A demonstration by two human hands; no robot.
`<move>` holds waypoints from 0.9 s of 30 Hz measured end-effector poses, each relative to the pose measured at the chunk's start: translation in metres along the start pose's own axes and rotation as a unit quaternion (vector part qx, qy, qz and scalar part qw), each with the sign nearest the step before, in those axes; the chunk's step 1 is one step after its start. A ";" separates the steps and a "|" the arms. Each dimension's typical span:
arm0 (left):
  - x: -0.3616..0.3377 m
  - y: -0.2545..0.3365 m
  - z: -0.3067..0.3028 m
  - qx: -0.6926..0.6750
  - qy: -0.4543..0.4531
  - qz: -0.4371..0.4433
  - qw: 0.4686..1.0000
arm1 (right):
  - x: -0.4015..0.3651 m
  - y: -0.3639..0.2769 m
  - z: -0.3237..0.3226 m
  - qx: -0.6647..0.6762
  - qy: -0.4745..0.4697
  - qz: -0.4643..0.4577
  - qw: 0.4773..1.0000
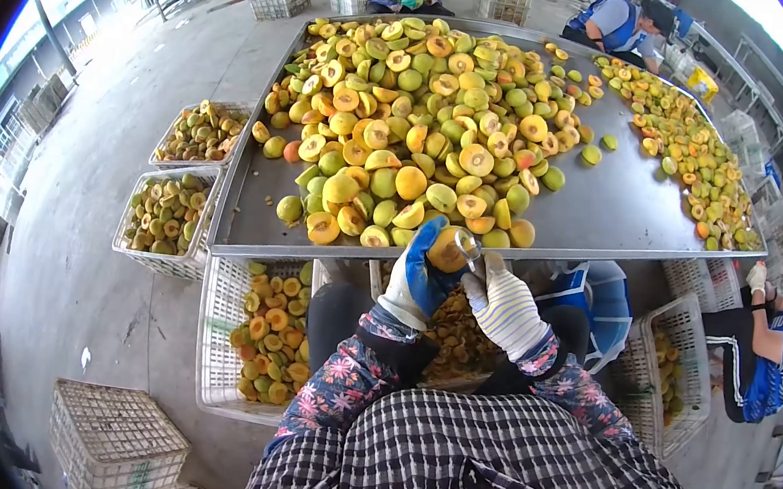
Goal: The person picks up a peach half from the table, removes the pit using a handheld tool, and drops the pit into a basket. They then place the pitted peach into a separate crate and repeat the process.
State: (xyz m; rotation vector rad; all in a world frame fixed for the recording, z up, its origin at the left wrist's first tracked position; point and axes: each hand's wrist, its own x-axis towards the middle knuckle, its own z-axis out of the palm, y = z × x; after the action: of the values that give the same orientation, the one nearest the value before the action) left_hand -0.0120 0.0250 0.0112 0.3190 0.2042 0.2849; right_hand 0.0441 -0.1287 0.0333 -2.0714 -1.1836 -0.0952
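Checked apron [427, 442] nearest. Grips orange-yellow fruit [447, 251] in left hand [412, 281], metal tool [469, 246] in right hand [512, 308], with the table [598, 215] just ahead. Likely light, firm yet bruisable, juice-slick where cut; best cupped around the skin.

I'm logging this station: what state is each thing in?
Round orange-yellow fruit, held.
Small shiny metal tool, held at that fruit.
Blue and white gloved left hand, closed on fruit.
Striped white gloved right hand, closed on tool.
Grey metal table, partly covered.
Yellow-green fruit pile on it, many halved.
White plastic crate below left, open, loaded.
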 end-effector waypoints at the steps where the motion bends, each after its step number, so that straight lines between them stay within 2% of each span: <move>1: -0.002 0.000 0.003 0.005 0.009 0.008 1.000 | -0.003 0.000 0.003 -0.001 0.001 0.000 1.000; 4: -0.003 -0.004 0.007 0.006 -0.008 0.034 0.999 | -0.004 -0.005 0.001 -0.007 0.006 -0.016 1.000; 7: -0.005 -0.006 0.004 0.004 -0.036 0.023 0.999 | -0.006 -0.002 0.004 0.058 -0.012 0.017 0.998; 10: -0.002 -0.007 0.000 -0.029 -0.045 0.028 0.998 | -0.005 -0.006 0.004 0.079 0.023 0.002 0.997; 13: 0.001 -0.010 -0.003 -0.052 -0.036 0.013 0.998 | -0.005 0.000 0.005 0.036 0.013 0.003 0.999; 16: -0.003 -0.010 -0.001 -0.024 -0.040 0.010 0.999 | -0.013 -0.002 0.006 0.004 -0.049 0.034 0.998; 17: 0.002 -0.015 -0.010 0.070 -0.055 0.057 0.994 | -0.019 0.001 0.015 0.026 -0.022 0.022 0.999; 19: 0.000 -0.021 -0.015 0.123 -0.055 0.090 0.987 | -0.026 -0.002 0.022 0.018 -0.013 0.009 1.000; 21: 0.001 -0.025 -0.013 0.097 -0.041 0.098 0.990 | -0.024 -0.001 0.018 0.006 -0.031 0.006 0.999; 24: 0.005 -0.028 -0.010 -0.050 0.010 0.067 0.996 | -0.022 -0.001 0.014 -0.086 -0.073 0.021 0.993; 25: 0.005 -0.032 -0.014 0.024 -0.015 0.108 0.994 | -0.021 -0.003 0.012 -0.085 -0.093 0.038 0.991; 26: 0.005 -0.034 -0.018 0.184 -0.011 0.188 0.965 | -0.021 -0.006 0.011 -0.070 -0.099 0.042 0.992; 27: 0.005 -0.037 -0.023 0.339 -0.013 0.263 0.903 | -0.020 -0.008 0.009 -0.054 -0.103 0.046 0.992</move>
State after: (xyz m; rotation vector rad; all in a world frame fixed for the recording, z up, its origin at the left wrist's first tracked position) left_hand -0.0041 -0.0007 -0.0231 1.0774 0.1838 0.7462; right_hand 0.0242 -0.1350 0.0237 -2.2706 -1.2265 0.1029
